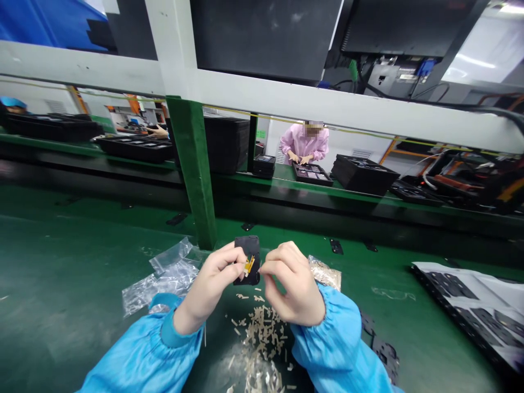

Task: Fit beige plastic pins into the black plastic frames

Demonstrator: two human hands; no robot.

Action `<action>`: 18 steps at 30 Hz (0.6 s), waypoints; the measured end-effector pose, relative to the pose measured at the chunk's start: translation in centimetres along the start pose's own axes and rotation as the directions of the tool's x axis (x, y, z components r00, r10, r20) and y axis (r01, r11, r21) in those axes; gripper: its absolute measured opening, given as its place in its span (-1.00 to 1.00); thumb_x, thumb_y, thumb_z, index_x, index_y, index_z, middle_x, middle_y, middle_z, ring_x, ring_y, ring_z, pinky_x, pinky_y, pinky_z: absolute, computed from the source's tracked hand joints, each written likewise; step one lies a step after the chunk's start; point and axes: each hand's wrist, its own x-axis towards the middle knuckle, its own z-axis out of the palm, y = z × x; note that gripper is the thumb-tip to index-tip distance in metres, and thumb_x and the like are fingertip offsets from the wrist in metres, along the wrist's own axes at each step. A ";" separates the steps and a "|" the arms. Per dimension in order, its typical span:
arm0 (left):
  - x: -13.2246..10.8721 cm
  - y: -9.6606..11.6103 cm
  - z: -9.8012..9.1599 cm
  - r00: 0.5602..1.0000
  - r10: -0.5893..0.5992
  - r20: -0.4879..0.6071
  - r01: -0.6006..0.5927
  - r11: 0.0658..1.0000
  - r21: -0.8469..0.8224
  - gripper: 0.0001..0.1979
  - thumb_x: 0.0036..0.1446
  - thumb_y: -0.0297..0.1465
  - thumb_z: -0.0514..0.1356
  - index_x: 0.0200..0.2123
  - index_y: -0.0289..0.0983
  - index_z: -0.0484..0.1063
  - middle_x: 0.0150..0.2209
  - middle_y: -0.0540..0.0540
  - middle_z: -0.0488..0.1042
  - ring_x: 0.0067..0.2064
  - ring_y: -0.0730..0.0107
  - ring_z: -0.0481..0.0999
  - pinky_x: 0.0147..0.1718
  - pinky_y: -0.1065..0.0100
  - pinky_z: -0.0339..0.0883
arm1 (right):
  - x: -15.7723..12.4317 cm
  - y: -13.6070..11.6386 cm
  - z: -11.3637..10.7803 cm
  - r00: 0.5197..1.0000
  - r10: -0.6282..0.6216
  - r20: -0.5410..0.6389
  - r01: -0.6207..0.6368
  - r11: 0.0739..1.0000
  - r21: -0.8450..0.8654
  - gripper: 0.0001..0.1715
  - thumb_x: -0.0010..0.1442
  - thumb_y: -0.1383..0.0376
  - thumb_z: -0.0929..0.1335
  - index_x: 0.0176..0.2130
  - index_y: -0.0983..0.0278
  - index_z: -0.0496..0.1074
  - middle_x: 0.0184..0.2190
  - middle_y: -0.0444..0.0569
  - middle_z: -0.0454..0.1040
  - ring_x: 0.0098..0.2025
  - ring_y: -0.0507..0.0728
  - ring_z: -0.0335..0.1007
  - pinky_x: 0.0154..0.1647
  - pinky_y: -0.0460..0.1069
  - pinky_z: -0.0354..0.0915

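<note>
Between thumb and fingers, my left hand grips a small black plastic plate held upright over the table. A yellow-orange flex strip lies across the plate beside my left fingertips. My right hand is at the plate's right edge with thumb and index finger pinched together. Whatever is in that pinch is too small to make out. Below both hands, many small beige pieces lie scattered on the green table. A clear plastic bag rests left of my left hand, and a bag of beige pieces sits behind my right wrist.
A tray with black plates stands at the right. More black parts lie by my right sleeve. A green post rises at the table's back. Beyond it, a person in pink works over a black tray.
</note>
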 end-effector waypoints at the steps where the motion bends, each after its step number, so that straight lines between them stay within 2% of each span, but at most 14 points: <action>1: 0.0 0.0 0.0 1.000 -0.019 0.011 0.019 0.999 -0.027 -0.79 0.04 -0.46 -0.01 -0.63 -0.27 0.16 -0.54 0.03 0.19 -0.44 0.44 0.19 -0.46 0.40 0.07 | -0.1 0.0 0.0 1.000 -0.019 -0.016 0.019 1.000 0.013 -0.82 0.04 0.50 0.21 -0.34 0.31 0.33 -0.43 -0.01 0.35 -0.41 0.07 0.17 -0.39 0.02 0.15; 3: 0.0 0.0 0.0 0.998 -0.046 0.031 0.048 0.998 -0.051 -0.79 0.01 -0.45 0.00 -0.64 -0.27 0.15 -0.55 0.03 0.18 -0.45 0.43 0.18 -0.47 0.40 0.07 | -0.1 -0.1 0.0 0.998 -0.035 -0.048 0.036 0.999 0.010 -0.75 0.02 0.53 0.20 -0.29 0.30 0.33 -0.40 -0.01 0.35 -0.38 0.08 0.17 -0.38 0.03 0.15; 6: 0.0 0.3 0.2 0.996 -0.067 0.056 0.069 0.997 -0.041 -0.79 -0.01 -0.43 0.00 -0.66 -0.26 0.14 -0.57 0.01 0.17 -0.46 0.42 0.18 -0.49 0.39 0.08 | 0.0 -0.3 0.1 0.996 -0.041 -0.077 0.037 0.998 -0.054 -0.78 0.06 0.52 0.23 -0.29 0.28 0.35 -0.37 -0.01 0.34 -0.36 0.09 0.19 -0.36 0.04 0.15; 18: -0.1 1.0 0.4 0.997 -0.047 0.062 0.044 0.998 0.042 -0.80 -0.03 -0.47 -0.03 -0.67 -0.24 0.14 -0.59 0.00 0.19 -0.50 0.42 0.21 -0.54 0.40 0.16 | 0.3 -0.6 -0.1 0.998 -0.052 -0.045 0.046 0.991 -0.127 -0.81 0.11 0.49 0.24 -0.37 0.22 0.35 -0.41 -0.05 0.35 -0.38 0.07 0.20 -0.37 0.03 0.15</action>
